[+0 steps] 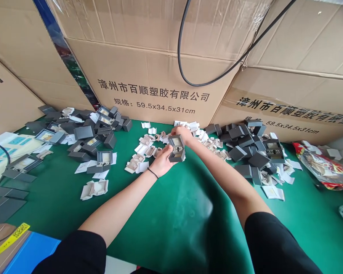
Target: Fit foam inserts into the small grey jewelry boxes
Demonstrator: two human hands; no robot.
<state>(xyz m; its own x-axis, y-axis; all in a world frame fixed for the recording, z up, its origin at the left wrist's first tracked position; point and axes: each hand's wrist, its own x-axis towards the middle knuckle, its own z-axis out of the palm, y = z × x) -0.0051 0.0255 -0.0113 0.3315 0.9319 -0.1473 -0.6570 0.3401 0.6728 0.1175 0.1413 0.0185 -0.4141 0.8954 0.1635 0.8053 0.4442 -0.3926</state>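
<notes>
Head view: my left hand pinching open gray box, thumb along near side, straight out at 12 o'clock. Right hand curled just beyond it, near loose white inserts; can't tell if fingertips grip anything. This box seems midway, lid not closed. Left box pile at 10 o'clock, several open; right box pile at 2 o'clock, at least one open. Honestly can't tell which pile's done.
</notes>
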